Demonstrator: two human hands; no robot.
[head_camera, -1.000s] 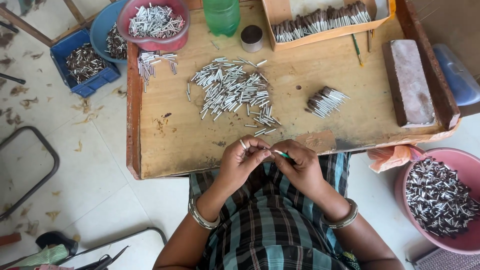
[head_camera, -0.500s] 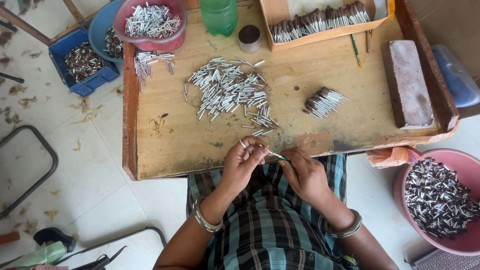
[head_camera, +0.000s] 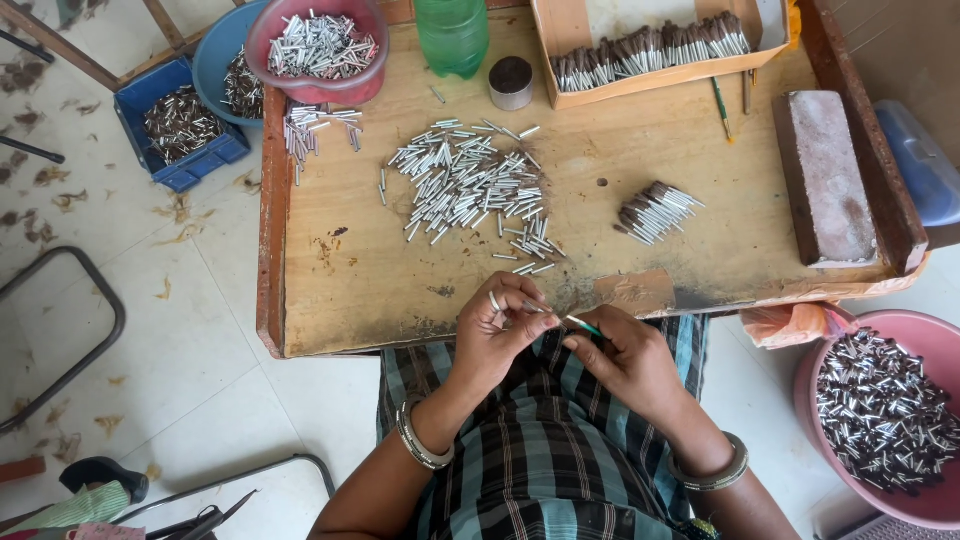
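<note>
The left hand (head_camera: 497, 338) sits just off the near edge of the wooden table (head_camera: 330, 290), over the person's lap. Its fingers are curled in, with thumb and fingertips pinched on a small silver tube (head_camera: 533, 307); only the tube's tip shows, the rest is hidden by the fingers. The right hand (head_camera: 632, 362) is just beside it, fingers closed on a thin green stick (head_camera: 584, 325) whose point reaches toward the tube. Whether stick and tube touch is too small to tell. How much of the stick lies inside the fist cannot be seen.

Straight ahead of the left hand, on the table, lies a loose pile of silver tubes (head_camera: 468, 187). Ahead of the right hand and a little outward is a small bundle of dark-tipped tubes (head_camera: 655, 211), and farther out a brick-like block (head_camera: 824, 178). Beyond the pile stand a green bottle (head_camera: 452, 35), cut off at the top edge, a small round tin (head_camera: 511, 82) and a cardboard tray (head_camera: 655, 72) with a row of tubes.

Far outward of the right hand, a pink tub (head_camera: 905, 500) of tubes is cut by the frame's edge. Beyond and outward of the left hand are a pink bowl (head_camera: 316, 88), a blue bowl (head_camera: 215, 60) half hidden behind it, and a blue crate (head_camera: 178, 160).
</note>
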